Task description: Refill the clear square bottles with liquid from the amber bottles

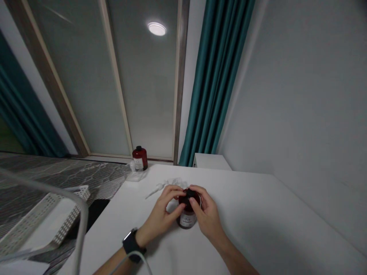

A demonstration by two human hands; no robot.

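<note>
A dark red bottle with a white label stands on the white table, and a black cap sits on top of it. My left hand and my right hand press in around the top of the bottle from both sides, and their fingers cover part of the cap. Behind my left hand, a clear plastic piece with a thin stem lies on the table. A black smartwatch sits on my left wrist.
A second dark red bottle stands beyond the far table edge beside a clear plastic item. A white perforated basket sits to the left, below a curved grey rail. A white cable crosses my left forearm.
</note>
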